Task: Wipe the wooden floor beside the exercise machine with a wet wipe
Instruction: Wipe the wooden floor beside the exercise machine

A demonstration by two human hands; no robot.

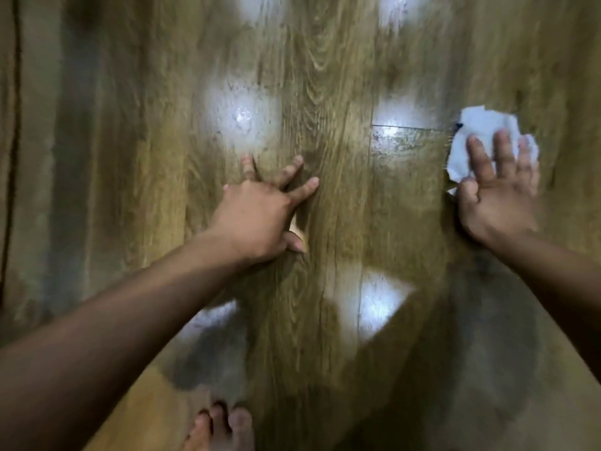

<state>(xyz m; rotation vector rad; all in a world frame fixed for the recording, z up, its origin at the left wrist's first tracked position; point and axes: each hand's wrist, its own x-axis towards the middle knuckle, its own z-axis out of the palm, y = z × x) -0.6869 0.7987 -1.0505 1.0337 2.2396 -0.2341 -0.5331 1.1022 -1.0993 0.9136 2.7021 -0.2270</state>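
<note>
The right hand (499, 187) presses a crumpled wipe (481, 138) flat-fingered onto the floor (341, 92), while the left hand (263, 209), fingers spread, braces on bare boards.

The floor (325, 92) is brown wood-grain planks running away from the viewer, with a cross seam (406, 126) right of centre. Bright glare spots (242, 117) shine on it in several places, and dull patches show lower down. A crumpled white wipe (478, 131) lies on it at the right, under the flat fingers of the right hand (500, 196). The left hand (260, 213) rests on the planks with fingers spread. Bare toes (224, 424) stand at the bottom edge.
</note>
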